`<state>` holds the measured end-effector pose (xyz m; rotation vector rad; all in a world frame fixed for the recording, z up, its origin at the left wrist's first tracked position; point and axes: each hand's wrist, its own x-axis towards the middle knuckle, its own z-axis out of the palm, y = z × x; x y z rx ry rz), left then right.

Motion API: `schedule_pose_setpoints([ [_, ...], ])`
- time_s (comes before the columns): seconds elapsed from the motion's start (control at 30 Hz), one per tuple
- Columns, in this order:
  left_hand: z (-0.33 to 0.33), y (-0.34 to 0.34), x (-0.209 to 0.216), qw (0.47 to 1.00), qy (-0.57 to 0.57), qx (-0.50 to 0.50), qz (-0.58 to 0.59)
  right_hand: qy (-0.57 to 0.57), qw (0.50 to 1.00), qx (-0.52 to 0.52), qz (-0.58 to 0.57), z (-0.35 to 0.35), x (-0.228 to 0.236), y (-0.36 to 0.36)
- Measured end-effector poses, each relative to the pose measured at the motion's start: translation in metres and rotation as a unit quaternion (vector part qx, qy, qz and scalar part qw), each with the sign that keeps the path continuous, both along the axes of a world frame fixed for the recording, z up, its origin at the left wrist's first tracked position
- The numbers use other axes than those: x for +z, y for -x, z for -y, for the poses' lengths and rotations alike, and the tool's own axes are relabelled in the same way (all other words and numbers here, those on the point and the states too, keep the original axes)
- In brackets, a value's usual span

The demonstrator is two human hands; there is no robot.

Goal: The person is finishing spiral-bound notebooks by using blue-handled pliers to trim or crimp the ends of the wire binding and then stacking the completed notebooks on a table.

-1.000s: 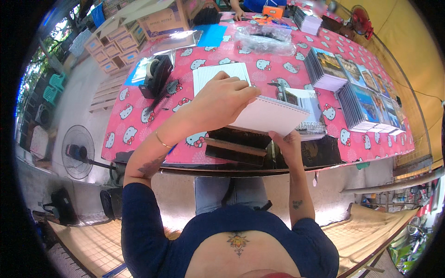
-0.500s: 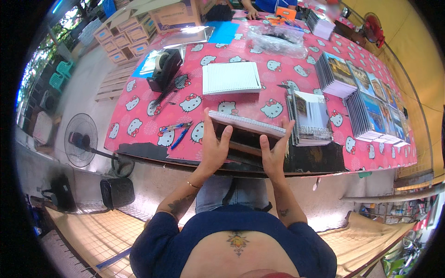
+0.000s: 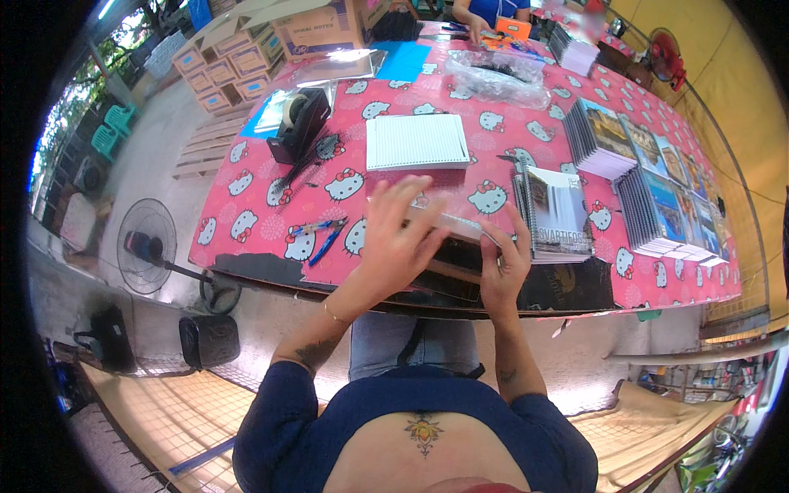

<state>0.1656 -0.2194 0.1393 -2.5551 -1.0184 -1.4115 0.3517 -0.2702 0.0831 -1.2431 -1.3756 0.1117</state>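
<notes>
My right hand (image 3: 503,267) grips the right end of a notebook (image 3: 462,227) with white page edges and a dark cover, tilted up over the table's near edge. Across its left part passes my left hand (image 3: 399,238), its fingers spread and a little blurred, hiding much of the notebook. Beyond my hands lies a stack of lined white sheets (image 3: 417,141). Blue-handled pliers (image 3: 329,240) rest to the left of my left hand. Right of my right hand sits a pile of spiral notebooks (image 3: 560,215) with a waterfall cover.
A black tape dispenser (image 3: 297,123) stands at the left beside loose black spiral wires (image 3: 311,156). More notebook stacks (image 3: 657,205) fill the right side. Clear plastic wrap (image 3: 497,80) and a cardboard box (image 3: 316,31) lie farther back, near another person's hand (image 3: 477,31).
My left hand has let go of the notebook's left end and moved up and right across it, fingers spreading. The right hand keeps its grip, and the notebook has tipped slightly.
</notes>
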Motion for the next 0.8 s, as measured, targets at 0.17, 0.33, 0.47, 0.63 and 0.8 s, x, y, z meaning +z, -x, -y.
schedule_pose_setpoints([
  [0.17,-0.027,0.001,-0.004,0.991,-0.018,-0.099,-0.084,0.018,0.997,0.047,-0.056,-0.008,0.011,-0.013],
  [0.33,-0.06,0.04,0.053,0.982,-0.076,0.008,0.173,0.05,0.992,0.082,-0.081,-0.009,0.015,-0.023],
  [0.47,-0.099,0.05,0.094,0.95,-0.196,0.122,0.211,0.017,0.983,0.111,-0.142,-0.014,-0.01,-0.022],
  [0.63,-0.179,0.01,-0.031,0.983,-0.093,-0.01,-0.16,0.009,0.975,0.084,-0.205,-0.009,-0.026,0.002],
  [0.8,-0.185,0.019,-0.046,0.991,0.117,-0.071,0.006,0.109,0.962,0.138,-0.211,-0.012,-0.042,-0.007],
])
